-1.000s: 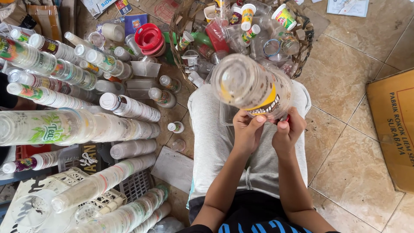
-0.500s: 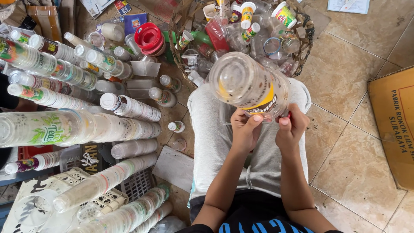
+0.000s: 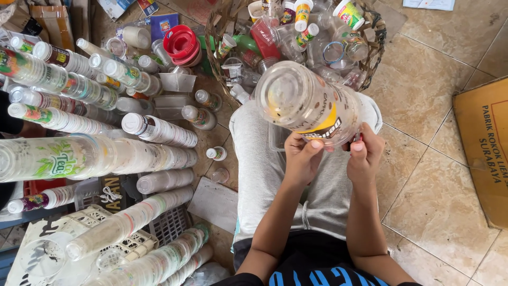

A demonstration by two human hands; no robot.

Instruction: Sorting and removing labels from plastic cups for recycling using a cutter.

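up close, clear plastic cup point(image 3: 309, 103), yellow-black print, tilted, base facing camera

Long stacks of nested clear cups point(image 3: 100, 159) are laid across the floor at left, over white plastic crates point(image 3: 132, 233). Red lids point(image 3: 181, 42) are stacked nr the top. Wicker basket point(image 3: 373, 58) is packed w/ mixed cups & bottles. Flattened cardboard box point(image 3: 484, 148) is seen on beige tiles point(image 3: 423, 90) at right.
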